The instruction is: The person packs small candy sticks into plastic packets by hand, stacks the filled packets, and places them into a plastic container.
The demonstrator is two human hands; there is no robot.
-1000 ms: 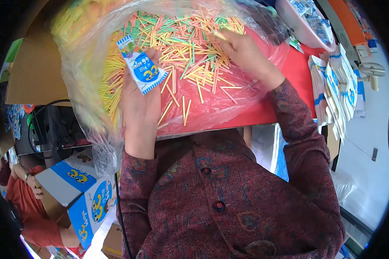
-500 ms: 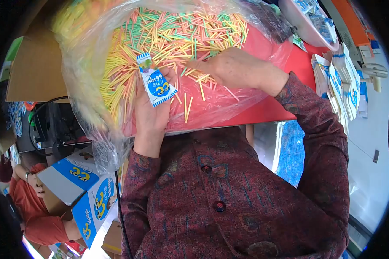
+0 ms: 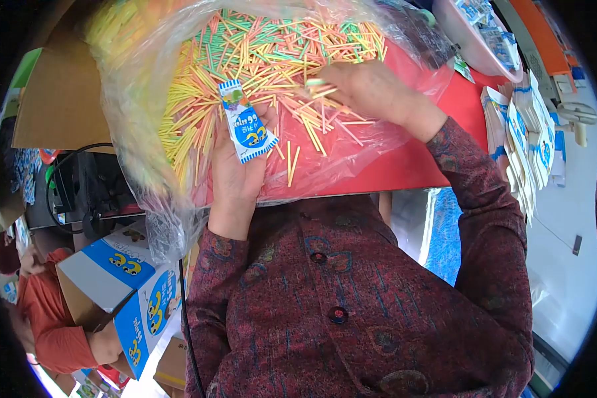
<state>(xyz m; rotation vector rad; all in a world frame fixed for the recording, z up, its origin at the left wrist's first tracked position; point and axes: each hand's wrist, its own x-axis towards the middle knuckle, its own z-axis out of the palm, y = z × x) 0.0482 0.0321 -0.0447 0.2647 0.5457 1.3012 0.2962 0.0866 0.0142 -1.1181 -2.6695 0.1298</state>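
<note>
My left hand (image 3: 237, 166) holds a small blue and white printed packet (image 3: 247, 123) against its palm, fingers curled behind it. My right hand (image 3: 361, 89) is to the right of the packet, over the pile, with its fingers pinched on a few pale candy sticks (image 3: 318, 87), slightly blurred. Beneath both hands, many thin yellow, pink and green candy sticks (image 3: 245, 50) lie heaped on a clear plastic bag (image 3: 361, 162). A few loose yellow sticks (image 3: 292, 166) lie apart from the heap near the table's front edge.
Flat printed packets (image 3: 521, 132) are stacked at the right of the red table (image 3: 463, 99). A pink basin (image 3: 474, 40) with filled packets stands at the far right. On the left are a printed carton (image 3: 106, 278) and another person's red-orange sleeve (image 3: 60, 331).
My right hand has lifted off the heap and moved slightly right and up, with sticks showing at its fingertips. The packet stays in my left hand, turned slightly.
</note>
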